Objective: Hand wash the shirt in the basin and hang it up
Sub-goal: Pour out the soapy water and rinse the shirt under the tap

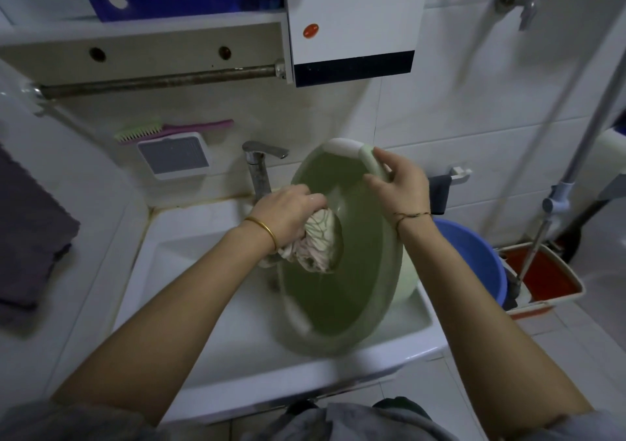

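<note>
Shirt (pixel 318 244): wrinkled wad in left hand (pixel 288 215), smooth green basin (pixel 338 301)

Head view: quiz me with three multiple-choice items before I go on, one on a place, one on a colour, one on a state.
1. Where does the right hand grip the basin?
A. its upper rim
B. its lower rim
C. its underside

2. What colour is the bucket to the right of the sink?
A. red
B. blue
C. yellow

3. How does the basin stand?
A. flat in the sink
B. tilted up on edge in the sink
C. upside down on the floor

Answers:
1 A: the hand curls over the rim at the top.
2 B: its blue wall shows beyond the right forearm.
3 B: its inside faces the camera, and the left hand grips the bunched shirt in front of it.
</note>
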A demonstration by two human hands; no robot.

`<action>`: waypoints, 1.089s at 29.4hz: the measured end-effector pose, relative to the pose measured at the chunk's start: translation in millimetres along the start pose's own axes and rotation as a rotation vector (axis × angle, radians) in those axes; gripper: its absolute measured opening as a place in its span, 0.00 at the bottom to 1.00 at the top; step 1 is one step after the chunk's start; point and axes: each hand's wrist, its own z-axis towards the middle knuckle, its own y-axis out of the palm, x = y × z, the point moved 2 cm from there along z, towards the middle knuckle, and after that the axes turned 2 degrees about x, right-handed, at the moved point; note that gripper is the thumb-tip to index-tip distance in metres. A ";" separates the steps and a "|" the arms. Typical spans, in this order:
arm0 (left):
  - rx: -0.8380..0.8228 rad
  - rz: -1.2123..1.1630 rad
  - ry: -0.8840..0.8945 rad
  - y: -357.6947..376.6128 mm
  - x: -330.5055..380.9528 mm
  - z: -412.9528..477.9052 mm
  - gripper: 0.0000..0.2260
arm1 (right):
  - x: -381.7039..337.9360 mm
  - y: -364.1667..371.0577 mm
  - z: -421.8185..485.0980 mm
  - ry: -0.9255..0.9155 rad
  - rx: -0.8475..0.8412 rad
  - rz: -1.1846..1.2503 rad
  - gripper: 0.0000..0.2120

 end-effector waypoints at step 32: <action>0.212 -1.437 -0.884 24.9 -70.1 49.2 0.13 | 69.1 124.3 2.3 -0.366 -0.220 -0.748 0.21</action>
